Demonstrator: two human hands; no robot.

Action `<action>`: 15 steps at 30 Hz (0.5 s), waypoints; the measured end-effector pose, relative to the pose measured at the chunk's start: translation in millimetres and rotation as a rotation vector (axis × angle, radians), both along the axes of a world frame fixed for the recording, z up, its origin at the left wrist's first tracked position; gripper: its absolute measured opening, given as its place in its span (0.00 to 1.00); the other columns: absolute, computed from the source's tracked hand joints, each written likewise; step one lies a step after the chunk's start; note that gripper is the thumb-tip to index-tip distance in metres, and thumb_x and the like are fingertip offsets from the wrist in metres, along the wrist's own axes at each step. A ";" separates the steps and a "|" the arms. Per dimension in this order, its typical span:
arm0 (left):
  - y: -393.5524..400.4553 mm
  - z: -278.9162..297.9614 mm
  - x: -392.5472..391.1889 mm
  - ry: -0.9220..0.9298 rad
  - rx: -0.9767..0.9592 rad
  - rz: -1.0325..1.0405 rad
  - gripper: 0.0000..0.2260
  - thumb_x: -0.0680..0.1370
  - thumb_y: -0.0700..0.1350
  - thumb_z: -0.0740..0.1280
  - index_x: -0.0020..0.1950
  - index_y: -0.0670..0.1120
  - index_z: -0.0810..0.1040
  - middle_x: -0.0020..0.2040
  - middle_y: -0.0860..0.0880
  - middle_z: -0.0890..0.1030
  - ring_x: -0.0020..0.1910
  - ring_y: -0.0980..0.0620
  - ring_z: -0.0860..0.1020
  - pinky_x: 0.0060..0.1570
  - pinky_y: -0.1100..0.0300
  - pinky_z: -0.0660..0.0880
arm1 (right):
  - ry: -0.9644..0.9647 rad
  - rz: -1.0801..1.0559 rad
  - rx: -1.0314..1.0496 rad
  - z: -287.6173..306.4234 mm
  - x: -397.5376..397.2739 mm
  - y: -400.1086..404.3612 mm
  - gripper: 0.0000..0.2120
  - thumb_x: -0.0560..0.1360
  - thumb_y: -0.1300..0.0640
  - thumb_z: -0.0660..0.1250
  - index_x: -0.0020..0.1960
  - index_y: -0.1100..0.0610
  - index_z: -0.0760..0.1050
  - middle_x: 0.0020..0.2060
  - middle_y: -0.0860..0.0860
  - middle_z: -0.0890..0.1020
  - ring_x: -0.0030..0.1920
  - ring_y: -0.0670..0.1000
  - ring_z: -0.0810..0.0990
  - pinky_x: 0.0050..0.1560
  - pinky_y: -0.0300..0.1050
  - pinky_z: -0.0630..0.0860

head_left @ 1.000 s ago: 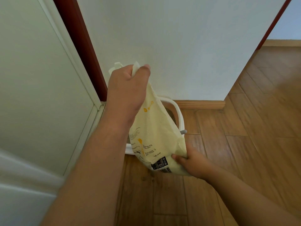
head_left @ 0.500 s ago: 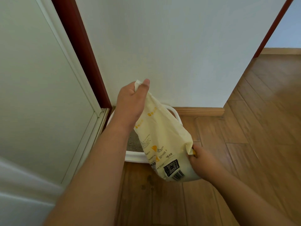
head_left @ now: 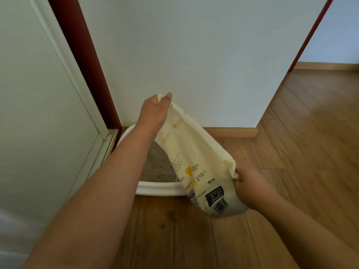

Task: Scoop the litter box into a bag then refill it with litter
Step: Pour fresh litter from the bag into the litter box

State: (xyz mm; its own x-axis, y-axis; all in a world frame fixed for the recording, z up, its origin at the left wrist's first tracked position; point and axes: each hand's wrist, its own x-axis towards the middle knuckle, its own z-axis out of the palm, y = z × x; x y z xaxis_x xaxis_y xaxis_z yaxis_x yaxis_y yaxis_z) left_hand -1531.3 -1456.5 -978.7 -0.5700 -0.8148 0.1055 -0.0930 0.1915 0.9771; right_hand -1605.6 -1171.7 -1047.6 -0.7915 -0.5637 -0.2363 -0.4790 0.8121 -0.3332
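Since 0.5 s ago, litter bag (head_left: 196,162) tilted flatter above litter box (head_left: 159,188). Top pinched by left hand (head_left: 155,111), base gripped by right hand (head_left: 250,189). Mouth should be kept over tray.

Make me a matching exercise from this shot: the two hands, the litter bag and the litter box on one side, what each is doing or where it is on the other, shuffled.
1. left hand
2. right hand
3. litter bag
4. litter box

A. on the floor by the wall, grey litter inside
B. grips the bag's lower end
C. pinches the bag's top
D. held slanted above the box

Pairs: 1-C, 2-B, 3-D, 4-A
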 end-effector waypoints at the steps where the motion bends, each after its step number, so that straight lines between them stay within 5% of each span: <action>1: -2.2 -6.3 -0.9 -0.005 -0.005 -0.002 0.17 0.80 0.58 0.66 0.42 0.47 0.73 0.36 0.45 0.72 0.35 0.49 0.73 0.38 0.53 0.70 | 0.002 -0.001 0.016 -1.2 1.3 0.2 0.11 0.80 0.57 0.58 0.53 0.51 0.79 0.45 0.49 0.83 0.41 0.49 0.79 0.33 0.40 0.72; 8: -20.6 -33.0 5.1 -0.014 0.068 -0.001 0.17 0.81 0.59 0.66 0.48 0.45 0.80 0.41 0.46 0.80 0.40 0.48 0.79 0.43 0.53 0.76 | 0.035 0.030 0.060 12.0 9.3 -3.5 0.10 0.81 0.56 0.59 0.50 0.48 0.80 0.42 0.49 0.83 0.41 0.50 0.81 0.42 0.49 0.82; 15: -42.0 -56.0 15.7 0.058 0.238 -0.017 0.15 0.79 0.60 0.68 0.44 0.49 0.76 0.42 0.47 0.78 0.42 0.48 0.79 0.46 0.51 0.77 | 0.053 0.031 0.049 26.7 17.1 -8.3 0.12 0.82 0.56 0.59 0.55 0.51 0.81 0.41 0.49 0.82 0.39 0.49 0.80 0.41 0.48 0.82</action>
